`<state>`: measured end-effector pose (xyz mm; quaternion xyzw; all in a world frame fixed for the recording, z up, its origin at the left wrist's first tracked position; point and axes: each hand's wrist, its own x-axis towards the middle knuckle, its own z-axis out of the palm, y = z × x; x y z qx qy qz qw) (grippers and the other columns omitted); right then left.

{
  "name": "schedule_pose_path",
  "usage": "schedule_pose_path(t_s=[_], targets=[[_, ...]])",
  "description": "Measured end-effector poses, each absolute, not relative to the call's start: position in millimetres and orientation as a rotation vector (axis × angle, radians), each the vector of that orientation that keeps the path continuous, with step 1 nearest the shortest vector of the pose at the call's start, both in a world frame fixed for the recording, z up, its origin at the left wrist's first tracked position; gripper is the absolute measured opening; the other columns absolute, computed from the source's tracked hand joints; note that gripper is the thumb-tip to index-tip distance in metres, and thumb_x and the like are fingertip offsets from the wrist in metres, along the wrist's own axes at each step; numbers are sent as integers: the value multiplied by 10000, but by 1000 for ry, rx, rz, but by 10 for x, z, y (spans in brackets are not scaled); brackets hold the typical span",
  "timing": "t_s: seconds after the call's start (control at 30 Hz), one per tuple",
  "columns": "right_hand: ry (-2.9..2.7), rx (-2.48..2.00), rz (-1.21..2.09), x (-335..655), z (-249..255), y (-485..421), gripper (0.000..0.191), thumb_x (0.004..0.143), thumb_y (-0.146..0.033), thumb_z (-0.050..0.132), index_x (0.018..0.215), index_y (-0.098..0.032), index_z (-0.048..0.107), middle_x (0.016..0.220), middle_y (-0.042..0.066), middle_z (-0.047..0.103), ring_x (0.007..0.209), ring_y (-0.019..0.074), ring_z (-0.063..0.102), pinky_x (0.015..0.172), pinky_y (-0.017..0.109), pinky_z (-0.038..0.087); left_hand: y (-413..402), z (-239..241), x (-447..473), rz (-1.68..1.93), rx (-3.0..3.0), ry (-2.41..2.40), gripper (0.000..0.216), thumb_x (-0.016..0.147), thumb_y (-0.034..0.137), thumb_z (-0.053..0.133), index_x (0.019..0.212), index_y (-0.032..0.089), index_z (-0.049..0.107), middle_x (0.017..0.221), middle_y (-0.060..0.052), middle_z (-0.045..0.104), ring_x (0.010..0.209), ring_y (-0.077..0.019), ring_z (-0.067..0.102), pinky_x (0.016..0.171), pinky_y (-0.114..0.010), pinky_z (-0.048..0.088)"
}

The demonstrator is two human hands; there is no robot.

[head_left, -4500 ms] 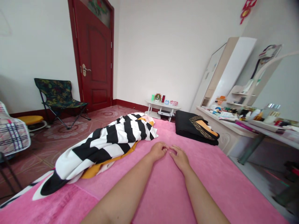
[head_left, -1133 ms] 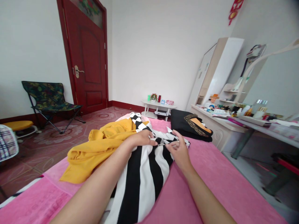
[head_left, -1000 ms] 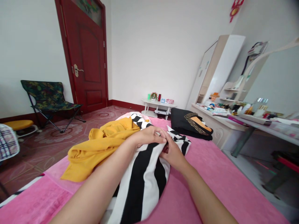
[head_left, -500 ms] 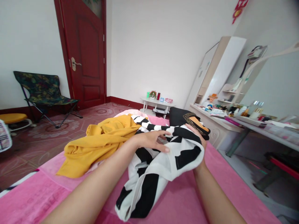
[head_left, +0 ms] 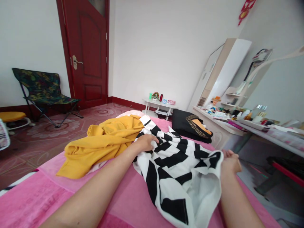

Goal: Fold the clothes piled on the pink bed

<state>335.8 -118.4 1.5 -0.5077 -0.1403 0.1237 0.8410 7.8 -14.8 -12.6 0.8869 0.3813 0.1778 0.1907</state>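
Observation:
A black-and-white patterned top (head_left: 174, 156) lies partly spread over the pink bedding, its hem open toward me on the right. My right hand (head_left: 231, 161) is closed on the hem's right edge, lifting it a little. Fingers of my left hand (head_left: 145, 143) pinch the top's fabric near its left side. Beside my left hand lies a crumpled mustard-yellow garment (head_left: 106, 136). Behind the top sits a folded black garment (head_left: 181, 122) with a gold-patterned trim and an orange patch.
Pink bedding (head_left: 133, 202) lies under the clothes. On the right, a dressing table (head_left: 228, 126) holds many bottles and boxes. A low white stand (head_left: 154, 103) is by the far wall. To the left are a folding camouflage chair (head_left: 44, 87) and a yellow stool (head_left: 11, 116).
My right hand has moved right and toward me, drawing the patterned top's hem out and spreading its bunched fabric. My left hand has shifted slightly left and closed on the cloth.

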Motion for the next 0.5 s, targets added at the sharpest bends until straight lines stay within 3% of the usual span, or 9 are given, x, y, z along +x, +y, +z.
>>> schedule_pose_path(t_s=[0.07,0.17,0.23,0.3,0.37,0.43,0.5], targets=[[-223,-1102,237,3411,2,-1116,180,886,-276,484,990,-187,602,1159,95,585,1043,221,578,808,397,514,-128,-96,104,654,2376,1084,406,642,147,628,1021,268,710,1067,23,695,1011,-210,615,934,-285,442],[-369,-1162,360,3354,-51,-1010,115,724,-229,619,822,-172,638,945,73,665,868,206,643,710,332,521,-124,58,104,871,2044,1015,359,661,197,634,1009,205,717,986,1,714,909,-194,645,857,-277,486],[-681,-1293,440,3235,-139,-952,336,615,-288,726,927,-182,660,943,61,673,796,203,644,663,319,516,-162,215,77,997,1829,922,379,668,230,643,1037,174,706,962,-18,716,869,-189,652,812,-279,502],[-1058,-1498,388,3082,-262,-911,623,502,-332,803,1090,-218,629,1064,64,650,838,217,633,695,332,505,-235,382,41,1101,1692,822,391,650,242,661,1030,163,707,936,-31,718,846,-188,654,781,-278,508],[-1342,-1721,217,2934,-379,-885,707,448,-322,832,1119,-241,623,1130,64,624,896,237,616,753,347,480,-312,526,-2,1224,1589,768,389,624,242,679,1002,158,713,895,-38,723,802,-186,656,747,-274,511],[-1501,-1892,102,2838,-435,-871,464,507,-321,804,944,-226,682,1000,48,659,855,232,614,737,332,459,-348,627,-65,1388,1484,767,389,597,242,696,975,149,718,868,-45,725,758,-181,654,720,-271,514],[-1489,-1897,140,2832,-403,-867,186,594,-328,737,701,-196,660,732,12,645,695,187,602,629,283,441,-306,677,-167,1610,1356,788,402,587,236,702,977,141,712,885,-50,722,755,-174,653,722,-267,516]])
